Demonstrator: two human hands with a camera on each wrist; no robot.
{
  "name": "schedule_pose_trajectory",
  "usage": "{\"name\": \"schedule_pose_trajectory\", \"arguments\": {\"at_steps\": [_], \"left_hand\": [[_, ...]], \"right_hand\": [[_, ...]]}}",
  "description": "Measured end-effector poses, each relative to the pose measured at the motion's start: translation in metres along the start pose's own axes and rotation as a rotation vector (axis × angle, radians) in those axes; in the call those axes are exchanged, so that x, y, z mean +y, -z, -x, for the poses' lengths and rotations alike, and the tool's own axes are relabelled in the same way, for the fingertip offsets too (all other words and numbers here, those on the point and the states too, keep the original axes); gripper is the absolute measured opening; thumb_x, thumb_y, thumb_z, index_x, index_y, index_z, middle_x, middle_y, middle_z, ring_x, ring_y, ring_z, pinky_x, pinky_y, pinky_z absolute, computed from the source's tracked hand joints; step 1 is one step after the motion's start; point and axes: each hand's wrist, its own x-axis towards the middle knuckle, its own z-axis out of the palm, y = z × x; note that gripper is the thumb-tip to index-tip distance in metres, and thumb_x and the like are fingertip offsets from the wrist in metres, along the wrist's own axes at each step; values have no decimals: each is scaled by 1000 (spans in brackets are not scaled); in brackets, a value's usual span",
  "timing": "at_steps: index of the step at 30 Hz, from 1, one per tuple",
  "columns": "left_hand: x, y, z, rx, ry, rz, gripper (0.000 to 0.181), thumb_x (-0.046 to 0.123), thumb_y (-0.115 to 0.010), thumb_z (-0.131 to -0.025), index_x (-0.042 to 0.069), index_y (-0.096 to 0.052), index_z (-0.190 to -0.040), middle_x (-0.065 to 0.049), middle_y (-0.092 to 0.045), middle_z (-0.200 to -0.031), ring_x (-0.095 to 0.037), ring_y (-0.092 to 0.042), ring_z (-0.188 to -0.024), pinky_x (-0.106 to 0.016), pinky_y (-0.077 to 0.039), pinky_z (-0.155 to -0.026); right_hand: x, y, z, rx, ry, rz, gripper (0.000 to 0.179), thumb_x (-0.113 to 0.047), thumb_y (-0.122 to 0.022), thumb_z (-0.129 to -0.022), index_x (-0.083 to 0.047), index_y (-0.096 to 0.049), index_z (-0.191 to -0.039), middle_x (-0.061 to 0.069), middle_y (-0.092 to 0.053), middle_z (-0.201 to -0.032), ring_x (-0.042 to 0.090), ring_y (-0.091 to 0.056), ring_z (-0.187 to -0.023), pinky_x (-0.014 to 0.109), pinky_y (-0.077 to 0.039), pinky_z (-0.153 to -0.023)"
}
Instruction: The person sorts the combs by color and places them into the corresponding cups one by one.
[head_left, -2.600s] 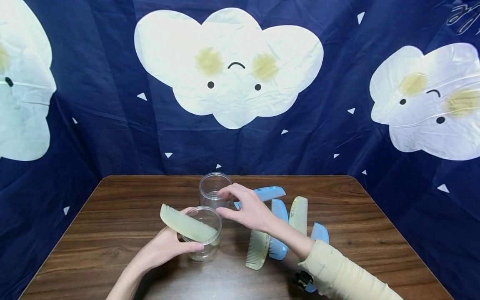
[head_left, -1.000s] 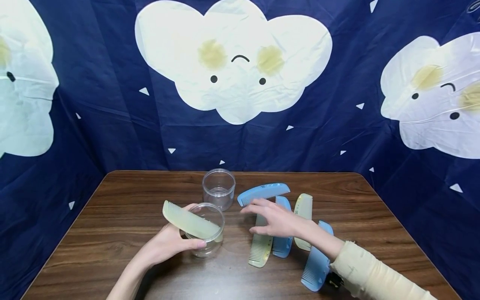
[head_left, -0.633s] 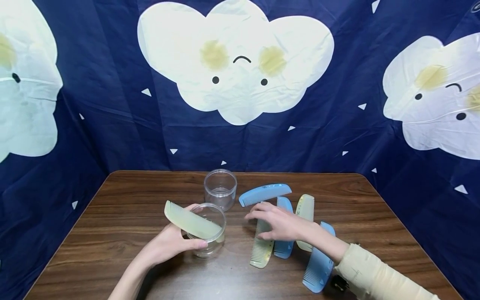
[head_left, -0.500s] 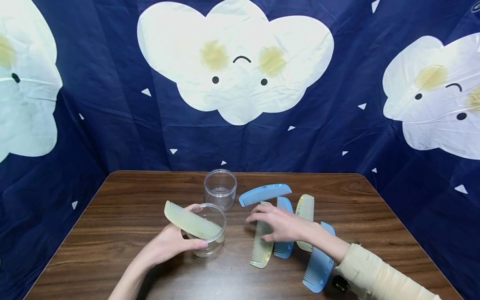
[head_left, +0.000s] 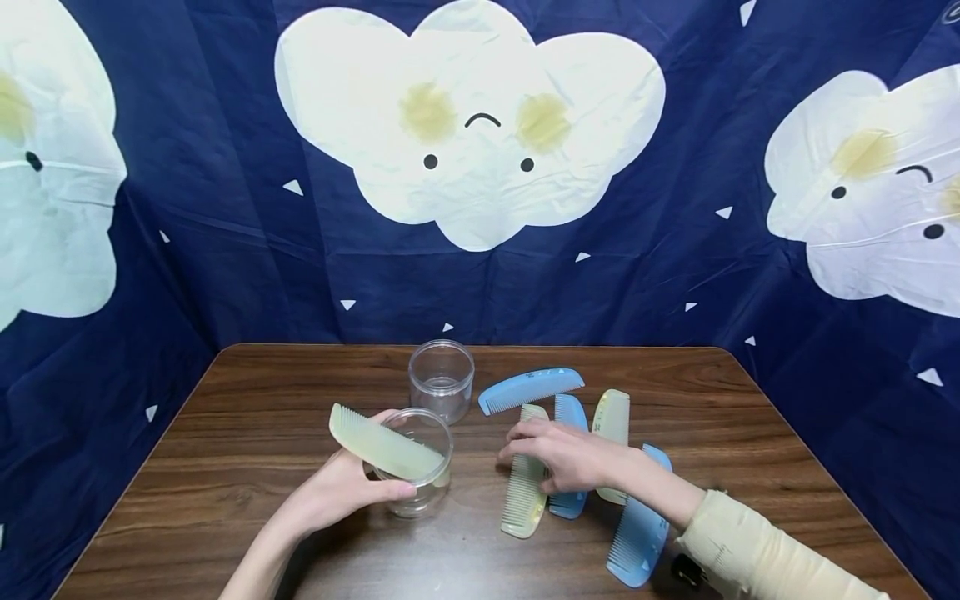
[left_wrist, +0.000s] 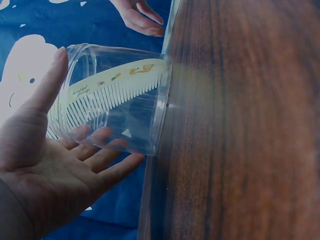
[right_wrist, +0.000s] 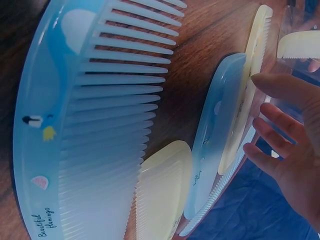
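My left hand (head_left: 337, 493) grips a clear plastic jar (head_left: 423, 502) around its side, thumb in front and fingers behind. A pale yellow comb (head_left: 384, 442) leans in this jar, one end sticking out past the rim; in the left wrist view its printed back (left_wrist: 132, 70) shows through the wall. My right hand (head_left: 573, 457) is over another pale yellow comb (head_left: 519, 510) lying on the table, fingers at its toothed side and thumb by its back edge. In the right wrist view the thumb is right at this comb (right_wrist: 259, 37), with the fingers spread loosely beyond it.
A second clear jar (head_left: 441, 392) stands behind the held one. Around my right hand lie blue combs: one crosswise at the back (head_left: 531, 387), one beside the yellow comb (head_left: 567, 505), one nearer the sleeve (head_left: 637, 533). Another yellow comb (head_left: 613, 417) lies between them. Blue cloth (head_left: 247, 283) hangs behind.
My right hand has moved from beside the jars rightward to the yellow comb, then slightly lower, with the fingers drawing in over it. The left hand holds the jar in much the same place.
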Motion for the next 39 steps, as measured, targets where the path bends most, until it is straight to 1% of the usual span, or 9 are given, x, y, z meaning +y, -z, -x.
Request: {"name": "schedule_pose_trajectory", "arguments": {"at_steps": [2,5,10,17,22,24,30,35,39], "left_hand": [[0,0,0,2,-12,0,89,33,-87,-82,19,-38,-154,-13,-49,-156,-34,-47,-142,-27,-46,-105],[0,-1,0,0,-14,-2,89,33,-87,-82,19,-37,-155,-13,-49,-156,-34,-47,-141,-30,-47,-105],[2,-1,0,-4,8,-6,93,35,-86,-82,16,-34,-157,-16,-44,-159,-38,-41,-148,-39,-47,-107],[3,-1,-1,-6,2,-9,93,36,-86,-82,15,-34,-157,-17,-44,-160,-37,-40,-149,-41,-46,-108],[1,0,-1,-7,2,-1,93,34,-86,-82,16,-34,-157,-17,-44,-160,-37,-40,-149,-49,-45,-108],[1,0,-1,-6,3,1,93,34,-86,-82,16,-34,-157,-17,-44,-160,-37,-39,-149,-47,-45,-108],[1,0,0,-4,9,0,93,35,-86,-82,16,-34,-157,-16,-44,-160,-36,-39,-150,-31,-46,-106],[2,0,0,-4,17,3,94,35,-86,-82,16,-34,-157,-16,-44,-160,-36,-39,-149,-35,-46,-107],[3,0,0,-5,17,9,93,34,-86,-82,16,-34,-157,-16,-43,-160,-36,-38,-150,-32,-45,-107]], "right_hand": [[0,0,0,-3,4,8,64,-11,-89,-77,-29,-64,-134,-1,-60,-140,18,-56,-129,40,-54,-101],[1,-1,1,-3,16,15,66,-10,-89,-76,-29,-65,-134,-1,-60,-138,18,-56,-128,40,-54,-101],[0,1,1,-3,44,27,66,-8,-89,-74,-27,-66,-133,-2,-62,-134,17,-58,-124,37,-54,-100],[-1,2,3,-21,57,55,65,-10,-90,-73,-25,-67,-132,-2,-63,-131,15,-59,-121,35,-55,-98],[1,0,3,-21,73,69,62,-9,-89,-74,-24,-68,-130,-2,-63,-130,15,-59,-120,34,-54,-98],[1,0,2,-22,82,91,61,-10,-88,-74,-25,-68,-129,-2,-63,-131,16,-59,-121,35,-54,-99],[-3,0,-1,-44,81,176,58,-15,-89,-75,-28,-67,-127,-2,-62,-134,18,-59,-124,39,-54,-100],[-8,0,-3,-71,62,215,61,-17,-89,-74,-30,-65,-128,-3,-60,-134,17,-58,-124,39,-53,-102],[-10,1,-6,-81,63,242,62,-20,-90,-73,-30,-64,-129,-5,-60,-132,15,-57,-123,39,-51,-104]]}}
